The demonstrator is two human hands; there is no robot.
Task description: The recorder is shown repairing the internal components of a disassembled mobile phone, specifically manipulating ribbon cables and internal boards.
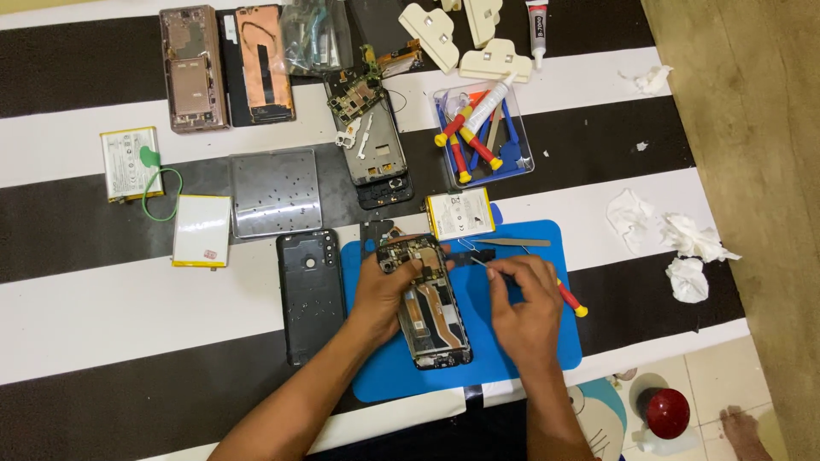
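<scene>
Mid-frame, left hand (pixel 386 286) steadies the opened phone (pixel 424 300), back cover (pixel 311 293) already off; right hand (pixel 523 300) pinches a screwdriver (pixel 567 297), boards still inside

White-labelled battery (pixel 460 212) above blue mat (pixel 555 341)

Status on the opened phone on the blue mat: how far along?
Done: black back cover is off, lying left of the blue mat; a white-and-yellow battery sits above the mat. In hand: left hand steadies the opened phone, right hand works a red-handled screwdriver at its upper part. Left: internals exposed, cover not refitted.
</scene>
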